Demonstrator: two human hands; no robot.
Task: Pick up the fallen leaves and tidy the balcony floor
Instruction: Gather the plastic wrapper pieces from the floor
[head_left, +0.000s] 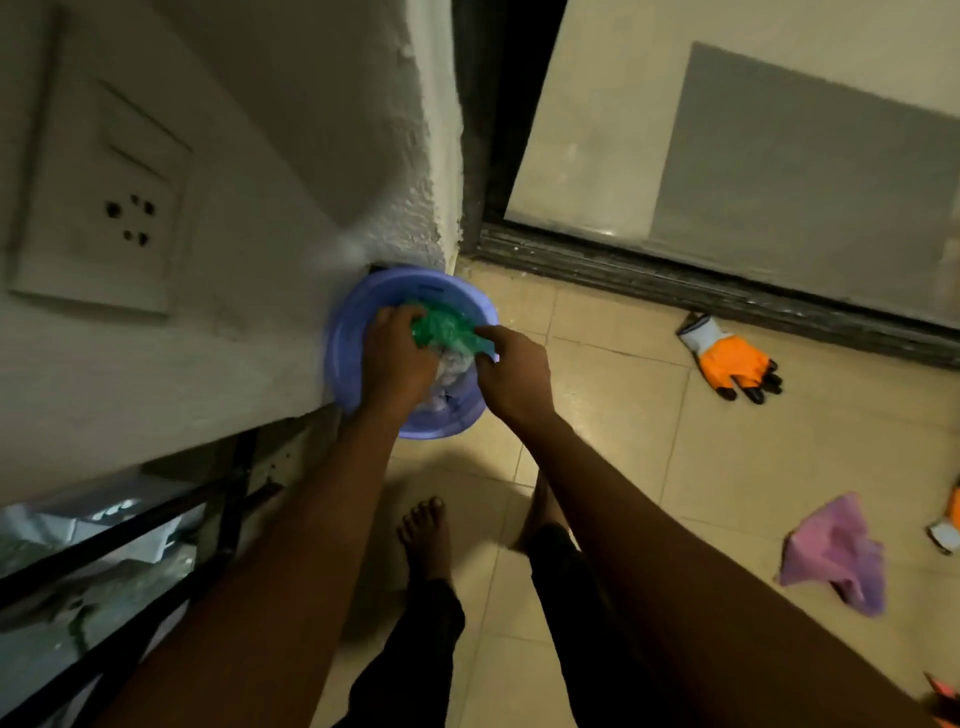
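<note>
Head view: a round blue bin (347, 358) sits on the floor (623, 467), pushed up against the wall (260, 322). Both hands are over it. The left hand (397, 353) has its fingers curled around one end of a green bag (447, 330). The right hand (514, 374) pinches the other end. The bag is just above the bin's mouth, on top of some white stuff (451, 374) already inside.

I cannot see any leaves plainly. They may be in the green bag, but it is too scrunched and blurry to tell.

What could go wrong:

- The bag looks thin. If the two hands pull apart too hard, it could rip and drop its stuff back on the floor.
- The bin looks quite full. If the bag is not pushed down well, it could pop up and fall over the rim.
- A hard push on one side could tip the bin, since only the wall holds it.
- An orange glove (732, 364) and a pink cloth (836, 556) lie on the floor, well apart from the bin. The person's feet are bare, so stepping back on them could mean a slip.
- The rail (130, 561) on the left has gaps, so light bits could blow out through it.
</note>
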